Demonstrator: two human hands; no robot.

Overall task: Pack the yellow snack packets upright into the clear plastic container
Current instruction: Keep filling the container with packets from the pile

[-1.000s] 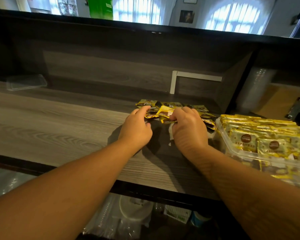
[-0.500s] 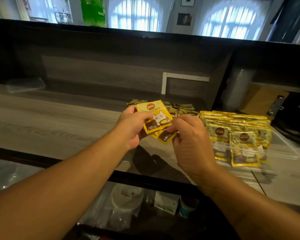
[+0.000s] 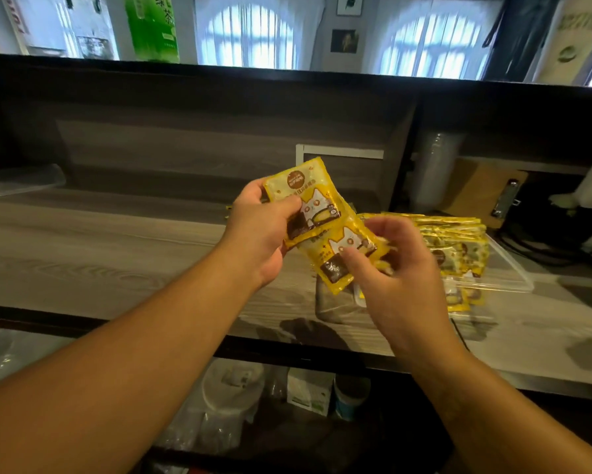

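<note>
My left hand (image 3: 260, 230) pinches a yellow snack packet (image 3: 304, 196) with a cat print, held up above the wooden counter. Just below it, my right hand (image 3: 395, 268) grips a second yellow packet (image 3: 335, 261) that overlaps the first. To the right stands the clear plastic container (image 3: 506, 268), with several yellow packets (image 3: 458, 241) standing upright in it. My hands hide the loose packets further back on the counter.
The grey wooden counter (image 3: 99, 261) runs left, with a clear lid (image 3: 24, 179) at its far left. A brown clipboard (image 3: 486, 193) and a stack of clear cups (image 3: 434, 172) stand behind the container. Plates and cups sit on the shelf below.
Both hands have lifted from the pile on the counter, each with a packet, and now hold them higher and closer. The view has shifted, so the container sits nearer the middle.
</note>
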